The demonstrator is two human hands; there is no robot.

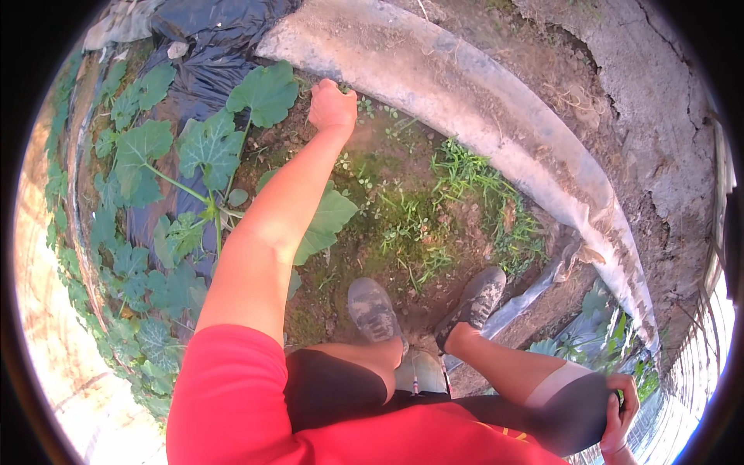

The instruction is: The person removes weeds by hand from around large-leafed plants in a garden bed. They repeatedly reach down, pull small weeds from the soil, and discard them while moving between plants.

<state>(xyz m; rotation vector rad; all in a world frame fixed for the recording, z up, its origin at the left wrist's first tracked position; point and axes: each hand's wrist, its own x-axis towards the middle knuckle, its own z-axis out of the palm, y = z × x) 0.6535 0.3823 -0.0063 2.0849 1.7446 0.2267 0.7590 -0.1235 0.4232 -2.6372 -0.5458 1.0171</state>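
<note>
My left hand (333, 106) reaches far forward to the soil beside the inner edge of a dirty plastic sheet (407, 64). Its fingers are curled; small bits of green show at the fingertips, and whether they are gripped cannot be told. Just left of it spreads a broad squash-like leaf (264, 93). Low weeds (401, 224) and grass tufts (465, 168) grow on the mossy soil to its right. My right hand (621, 410) rests at my bent knee, at the lower right, with its fingers bent around the dark shorts' edge; its palm is partly hidden.
Large-leaved vine plants (203, 145) fill the left side over black plastic film (215, 46). My two dusty shoes (375, 308) stand on the soil. Cracked dry ground (645, 87) lies beyond the sheet at the right. A plastic strip (523, 299) runs near the right shoe, with more plants beyond.
</note>
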